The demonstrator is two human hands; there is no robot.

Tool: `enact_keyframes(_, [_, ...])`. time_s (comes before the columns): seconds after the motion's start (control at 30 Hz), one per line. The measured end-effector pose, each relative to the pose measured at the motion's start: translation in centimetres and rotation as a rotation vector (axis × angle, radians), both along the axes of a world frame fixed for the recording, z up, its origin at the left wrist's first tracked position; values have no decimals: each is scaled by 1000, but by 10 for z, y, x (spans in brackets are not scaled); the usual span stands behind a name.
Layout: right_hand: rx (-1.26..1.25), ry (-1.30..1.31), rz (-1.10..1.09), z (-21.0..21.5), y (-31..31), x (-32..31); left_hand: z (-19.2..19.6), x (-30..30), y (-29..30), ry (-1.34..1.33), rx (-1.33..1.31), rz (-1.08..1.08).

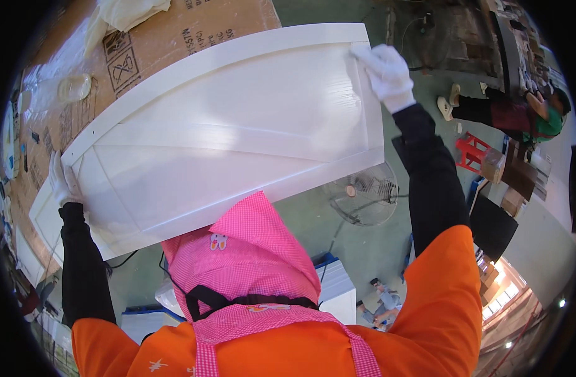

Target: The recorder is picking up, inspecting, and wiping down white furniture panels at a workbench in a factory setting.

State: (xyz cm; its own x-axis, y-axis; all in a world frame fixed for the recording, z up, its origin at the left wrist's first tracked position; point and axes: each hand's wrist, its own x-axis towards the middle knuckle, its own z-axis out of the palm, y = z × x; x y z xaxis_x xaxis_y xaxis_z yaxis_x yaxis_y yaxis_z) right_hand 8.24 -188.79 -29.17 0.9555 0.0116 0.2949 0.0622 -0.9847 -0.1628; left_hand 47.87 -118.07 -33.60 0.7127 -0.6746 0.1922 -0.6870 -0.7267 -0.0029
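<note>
A large white panel [231,119] with raised frame strips and a slanting strip lies in front of me, its far-left part over a cardboard-covered surface. My left hand [63,180], in a white glove, rests at the panel's left end with its fingers stretched out. At the far right corner is my right hand [388,74], also gloved in white. Its fingers are bent together against the frame strip. Whatever may be between those fingertips is too small to make out.
Brown cardboard [168,47] covers the work surface, with a pale cloth [127,12] and a clear container [75,88] on it. A floor fan [363,193] stands beyond the panel's near edge. Right of it are a red stool [471,152] and another person [514,114].
</note>
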Motion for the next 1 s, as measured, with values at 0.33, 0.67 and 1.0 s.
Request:
enact_keyframes(0.33, [157,300,21,20,85,-152,-1,3,12,15,-44,48])
enact_keyframes(0.67, [11,6,-6,5,-11,35,-9,2,3,30,-14,82])
enact_keyframes(1.0, [166,205,82,16,56,-111,-4,2,8,37,-41,73])
